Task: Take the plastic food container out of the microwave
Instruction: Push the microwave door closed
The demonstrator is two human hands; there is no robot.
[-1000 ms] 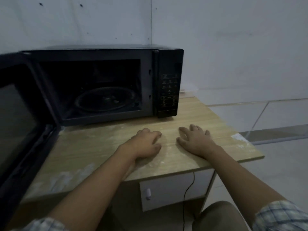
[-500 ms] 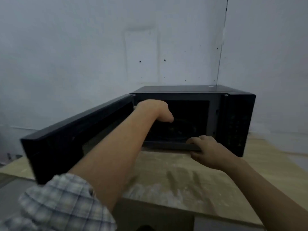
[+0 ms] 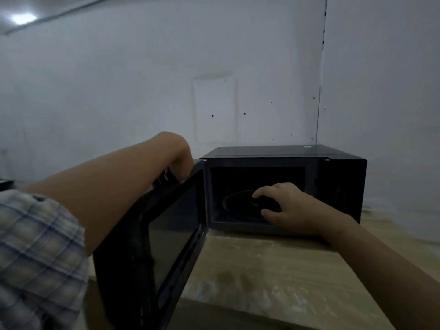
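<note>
Container not visible — cavity too dark to tell. Microwave [image 3: 283, 186] on table [image 3: 273, 270], door [image 3: 152, 239] swung wide for access. Left hand [image 3: 177, 156] curled over door top, steadying it. Right hand [image 3: 285, 206] half-open in cavity over turntable [image 3: 238, 203] — holding nothing visible.

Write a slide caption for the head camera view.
Left hand on open microwave door, right hand reaching inside.
</note>
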